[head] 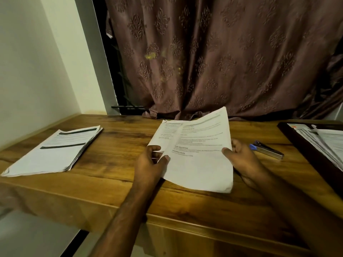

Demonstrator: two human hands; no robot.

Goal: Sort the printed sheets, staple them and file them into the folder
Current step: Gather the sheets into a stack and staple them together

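Nearest, the left hand [151,162] and right hand [241,160] each have a grip on a side edge of a few printed sheets [198,151], thumbs curled on top, lifting them above the wooden counter [115,184]. A stapler [267,149] lies just right of the right hand. A stack of papers [53,151] rests at left, an open folder [315,147] at right. Behind hangs a curtain [222,52].
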